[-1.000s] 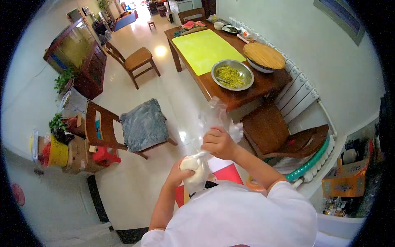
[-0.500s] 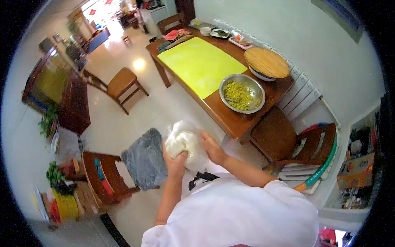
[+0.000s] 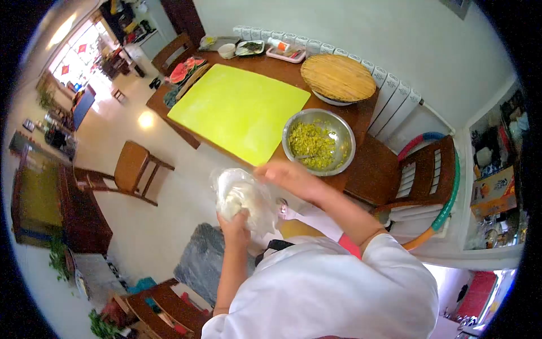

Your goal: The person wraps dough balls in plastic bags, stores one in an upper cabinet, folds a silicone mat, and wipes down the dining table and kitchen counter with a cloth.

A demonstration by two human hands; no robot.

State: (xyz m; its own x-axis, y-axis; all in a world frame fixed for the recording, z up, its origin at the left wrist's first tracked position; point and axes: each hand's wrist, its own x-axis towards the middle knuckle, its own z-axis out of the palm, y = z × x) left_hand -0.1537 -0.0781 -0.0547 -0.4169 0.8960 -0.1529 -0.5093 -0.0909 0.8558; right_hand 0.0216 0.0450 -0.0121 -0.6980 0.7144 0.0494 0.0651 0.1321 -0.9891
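Bag-handling step, apparently: your left hand (image 3: 234, 228) grips a pale, rounded, dough-like lump (image 3: 249, 199) inside a clear plastic bag (image 3: 265, 222), held before the brown wooden table (image 3: 259, 65). Your right hand (image 3: 296, 179) looks open, blurred; contact unclear. Next move calls for steady left support. Orange-brown cardboard box (image 3: 492, 193): print unreadable.

1 head-worn view, angled forward-down

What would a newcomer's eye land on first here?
Probably the bright yellow-green mat, spread across the wooden table. Next comes the metal bowl of chopped yellow-green filling beside the mat's right edge. In the foreground, the left hand holds a pale, dough-like lump in a clear plastic bag.
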